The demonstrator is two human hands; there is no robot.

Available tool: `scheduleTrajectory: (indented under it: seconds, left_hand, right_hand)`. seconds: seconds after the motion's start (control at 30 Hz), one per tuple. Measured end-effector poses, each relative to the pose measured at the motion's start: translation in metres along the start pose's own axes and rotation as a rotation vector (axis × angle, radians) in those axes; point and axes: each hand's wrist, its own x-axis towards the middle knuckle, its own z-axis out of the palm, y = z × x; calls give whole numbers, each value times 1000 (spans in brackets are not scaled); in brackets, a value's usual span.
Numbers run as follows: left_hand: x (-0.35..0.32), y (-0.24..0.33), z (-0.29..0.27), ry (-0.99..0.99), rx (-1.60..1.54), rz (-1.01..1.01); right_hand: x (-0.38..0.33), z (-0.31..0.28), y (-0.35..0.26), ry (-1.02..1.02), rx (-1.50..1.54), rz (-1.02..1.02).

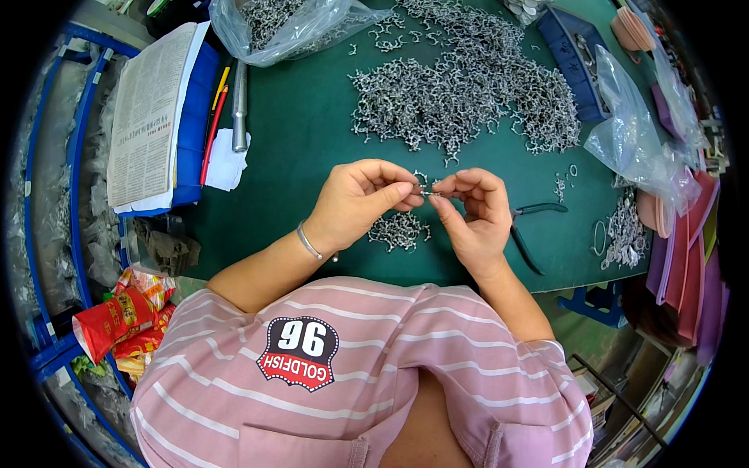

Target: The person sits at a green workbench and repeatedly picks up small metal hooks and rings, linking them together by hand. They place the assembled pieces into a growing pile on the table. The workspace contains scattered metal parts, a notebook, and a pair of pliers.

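Observation:
My left hand (360, 200) and my right hand (472, 207) meet above the green mat (296, 132), fingertips pinched together on a tiny silver metal piece (428, 193). Both hands grip it from opposite sides. Just below them lies a small heap of the same silver pieces (399, 230). A big spread of silver metal pieces (468, 93) covers the mat beyond my hands. Black-handled pliers (529, 230) rest on the mat right beside my right hand.
A clear bag of metal pieces (273, 27) sits at the back left, another clear bag (636, 140) at the right. Paper over a blue folder (152, 117), pencils and a metal rod (239, 105) lie left. Finished bundles (624, 230) lie right; red snack packets (125, 316) lower left.

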Motion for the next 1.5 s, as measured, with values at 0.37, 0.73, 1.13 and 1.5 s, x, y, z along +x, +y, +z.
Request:
scheduleTrajectory:
  seconds: [0.37, 0.73, 1.13, 1.5]
  left_hand:
    - [-4, -3, -5, -22, 155, 105]
    - [22, 2, -11, -121, 964, 378]
    - [27, -3, -6, -39, 852, 261]
    - [8, -7, 1, 18, 337, 172]
  right_hand:
    - [1, -6, -7, -110, -252, -100]
    - [16, -21, 1, -155, -829, -125]
    - [11, -17, -2, -96, -481, 148]
    - [9, -11, -9, -59, 22, 267]
